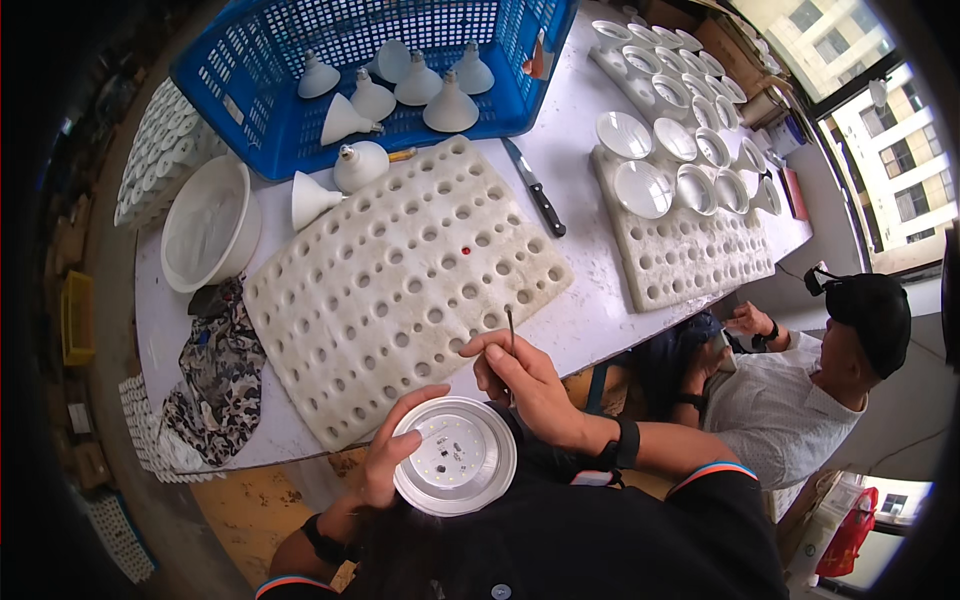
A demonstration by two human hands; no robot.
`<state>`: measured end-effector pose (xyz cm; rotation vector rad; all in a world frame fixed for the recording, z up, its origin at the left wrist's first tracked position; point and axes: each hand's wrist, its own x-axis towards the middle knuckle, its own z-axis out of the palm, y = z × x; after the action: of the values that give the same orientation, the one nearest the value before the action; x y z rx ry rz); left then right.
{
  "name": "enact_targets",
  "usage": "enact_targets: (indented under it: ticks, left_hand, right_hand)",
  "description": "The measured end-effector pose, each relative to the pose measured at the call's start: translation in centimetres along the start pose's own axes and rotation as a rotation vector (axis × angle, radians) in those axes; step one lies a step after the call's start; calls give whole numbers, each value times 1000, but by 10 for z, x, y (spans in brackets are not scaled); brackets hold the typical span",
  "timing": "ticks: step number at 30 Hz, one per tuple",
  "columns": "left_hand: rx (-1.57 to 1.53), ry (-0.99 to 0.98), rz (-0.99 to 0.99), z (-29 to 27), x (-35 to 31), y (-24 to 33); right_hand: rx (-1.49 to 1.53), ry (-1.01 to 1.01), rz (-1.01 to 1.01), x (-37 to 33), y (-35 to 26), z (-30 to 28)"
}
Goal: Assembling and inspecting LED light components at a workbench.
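A round white LED lamp head (456,456) is held in my left hand (384,458), its open face up, with the fingers around the rim and the thumb lying over the edge. Inside it a white circuit board with small yellowish LEDs and a few dark parts shows. Just right of the lamp, my right hand (535,395) pinches a thin dark metal rod (511,328) that points upward; its lower end is hidden by the fingers, so its exact kind cannot be told. Beyond both hands lies a white foam board (400,278) full of round holes, with a small red speck on it.
A blue crate (530,70) with white bulb housings stands at the back; two more housings (362,165) lie before it. A knife (540,195) rests right of the board. White basin (245,205) and camouflage cloth (215,370) are left. Lamp cups (643,190) and a seated person (790,400) are right.
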<state>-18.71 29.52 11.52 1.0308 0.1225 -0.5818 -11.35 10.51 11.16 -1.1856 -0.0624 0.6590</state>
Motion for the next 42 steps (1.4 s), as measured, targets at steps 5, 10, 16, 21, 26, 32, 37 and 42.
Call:
enact_targets:
  ticks: [5,10,16,21,26,32,37,42]
  left_hand:
    - [-416,79,-9,10,3,8]
    - [-349,172,-38,12,5,3]
    - [-314,187,-50,12,6,6]
    - [-328,222,-88,14,12,9]
    - [-336,206,-140,14,15,16]
    - [-343,165,-13,6,10,1]
    - [235,130,380,6,-9,-33]
    - [106,6,205,0,8,-19]
  right_hand:
    - [-75,42,-103,-8,-6,23]
    - [-33,-34,-4,0,4,24]
    - [3,-67,49,-3,7,29]
    - [8,-42,44,-2,6,29]
    - [10,-24,75,0,7,26]
    - [-124,-82,-13,-4,-3,12]
    - [-169,26,56,-12,7,1]
    - [-207,-48,78,10,5,-5]
